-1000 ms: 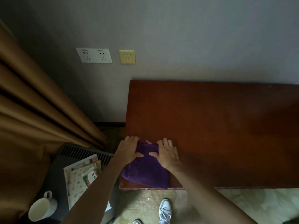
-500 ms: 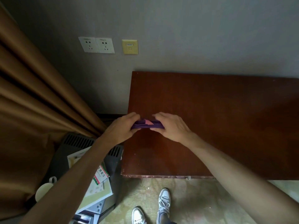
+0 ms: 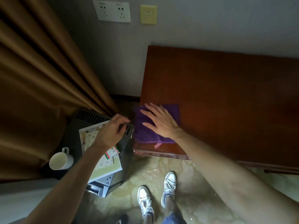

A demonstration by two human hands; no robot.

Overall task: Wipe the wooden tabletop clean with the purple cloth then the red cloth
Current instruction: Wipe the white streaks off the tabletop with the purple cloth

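At the table's near-left corner the right hand (image 3: 161,122) presses flat-fingered on the purple cloth (image 3: 145,135), the left hand (image 3: 111,133) hangs loosely curled, empty, so wiping looks barely begun, the red cloth (image 3: 157,145) peeking underneath.

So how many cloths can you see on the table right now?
2. The purple cloth lies at the near left corner of the wooden tabletop, under the flat right hand. A sliver of the red cloth peeks from beneath its near edge; most of it is hidden.
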